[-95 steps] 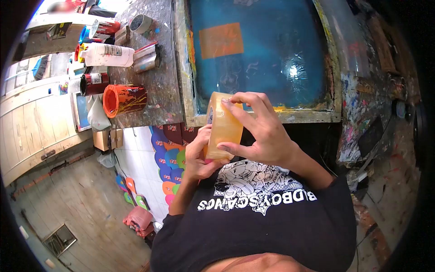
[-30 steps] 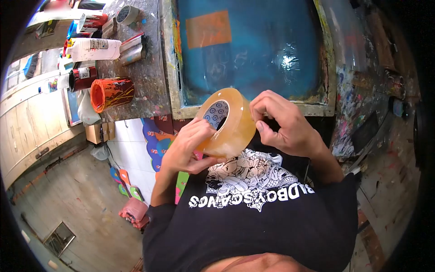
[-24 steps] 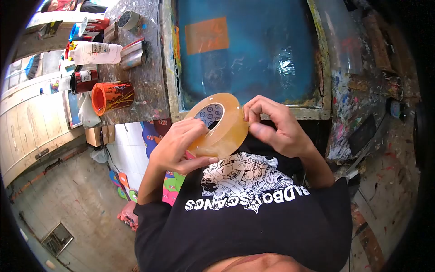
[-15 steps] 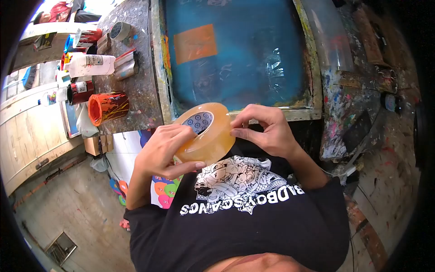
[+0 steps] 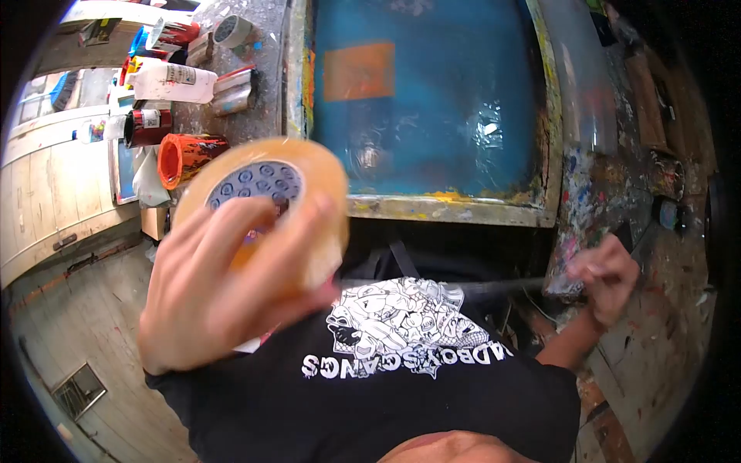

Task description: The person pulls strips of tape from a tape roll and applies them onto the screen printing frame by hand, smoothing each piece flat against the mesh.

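Note:
A big roll of clear yellowish packing tape (image 5: 324,166) is gripped by my left hand (image 5: 208,293), its fingers reaching into the patterned core and the thumb on the outer side. From the roll a thin transparent strip of tape (image 5: 478,286) stretches across the front of my black shirt. Its far end is pinched in my right hand (image 5: 606,274), out at the right. Both hands are somewhat blurred. Beyond them lies a screen printing frame (image 5: 455,208) with blue mesh (image 5: 440,92) and an orange rectangle (image 5: 359,71) at its upper left.
An orange paint can (image 5: 181,158), a dark red can (image 5: 147,126), a white bottle (image 5: 174,79) and a grey-white cup (image 5: 231,31) stand on the stained bench at left. A paint-spattered surface (image 5: 583,185) borders the frame on the right.
My right hand has swung far out to the right, drawing a strip off the roll. The left hand and roll have moved left and closer to the camera.

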Demonstrator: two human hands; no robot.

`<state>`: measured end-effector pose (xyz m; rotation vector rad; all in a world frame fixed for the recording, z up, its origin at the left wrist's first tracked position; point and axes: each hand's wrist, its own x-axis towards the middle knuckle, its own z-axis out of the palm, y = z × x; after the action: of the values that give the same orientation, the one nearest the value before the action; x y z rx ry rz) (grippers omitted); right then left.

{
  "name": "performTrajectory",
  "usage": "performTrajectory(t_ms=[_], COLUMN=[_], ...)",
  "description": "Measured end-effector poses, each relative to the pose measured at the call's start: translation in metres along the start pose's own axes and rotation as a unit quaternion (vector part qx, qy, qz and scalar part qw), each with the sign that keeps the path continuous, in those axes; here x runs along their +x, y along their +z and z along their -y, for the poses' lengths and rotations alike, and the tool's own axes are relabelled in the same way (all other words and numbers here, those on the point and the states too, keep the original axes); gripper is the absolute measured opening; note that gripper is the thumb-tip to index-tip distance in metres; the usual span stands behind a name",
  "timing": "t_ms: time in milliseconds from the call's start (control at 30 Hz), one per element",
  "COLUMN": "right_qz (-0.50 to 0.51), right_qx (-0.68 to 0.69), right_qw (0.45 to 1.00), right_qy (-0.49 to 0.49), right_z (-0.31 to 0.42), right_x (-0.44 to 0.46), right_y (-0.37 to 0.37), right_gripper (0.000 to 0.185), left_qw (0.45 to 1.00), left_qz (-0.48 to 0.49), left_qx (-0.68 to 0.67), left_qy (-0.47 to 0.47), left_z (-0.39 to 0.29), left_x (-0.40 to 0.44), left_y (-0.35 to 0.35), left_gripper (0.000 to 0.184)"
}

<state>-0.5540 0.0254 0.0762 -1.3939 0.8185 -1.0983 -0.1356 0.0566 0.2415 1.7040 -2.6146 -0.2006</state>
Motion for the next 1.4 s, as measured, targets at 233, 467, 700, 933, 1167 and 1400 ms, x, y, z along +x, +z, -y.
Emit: performTrajectory(t_ms=[233, 467, 700, 933, 1167, 1400], right_qz=[0.112, 0.018, -0.016, 0.095, 0.169, 0.165], right_qx=[0.031, 0.002, -0.148, -0.414, -0.449, -0.424], right_qw=[0.954, 0.999, 0.987, 0.903, 0.861, 0.868], right_qy=[-0.275, -0.045, 0.067, -0.070, -0.171, -0.201], right_z=[0.028, -0.002, -0.026, 0.045, 0.063, 0.045], right_x=[-0.011, -0.004, 0.047, 0.119, 0.151, 0.164], right_y=[-0.065, -0.040, 0.000, 0.067, 0.117, 0.148], right_gripper=[0.006, 0.017, 0.010, 0.018, 0.021, 0.034], left_qw=[0.966, 0.983, 0.949, 0.852, 0.918, 0.801], left_qz=[-0.134, -0.106, -0.292, -0.473, -0.391, -0.212], left_qx=[0.142, 0.075, 0.065, 0.092, 0.002, -0.547], left_qy=[0.171, 0.132, 0.097, 0.208, 0.069, 0.119], left_z=[-0.030, -0.031, 0.013, 0.132, 0.134, 0.053], left_x=[-0.063, -0.067, -0.032, 0.210, 0.275, 0.136], left_y=[-0.041, -0.055, 0.016, 0.197, 0.281, 0.159], left_gripper=[0.050, 0.054, 0.041, 0.031, 0.046, 0.058])
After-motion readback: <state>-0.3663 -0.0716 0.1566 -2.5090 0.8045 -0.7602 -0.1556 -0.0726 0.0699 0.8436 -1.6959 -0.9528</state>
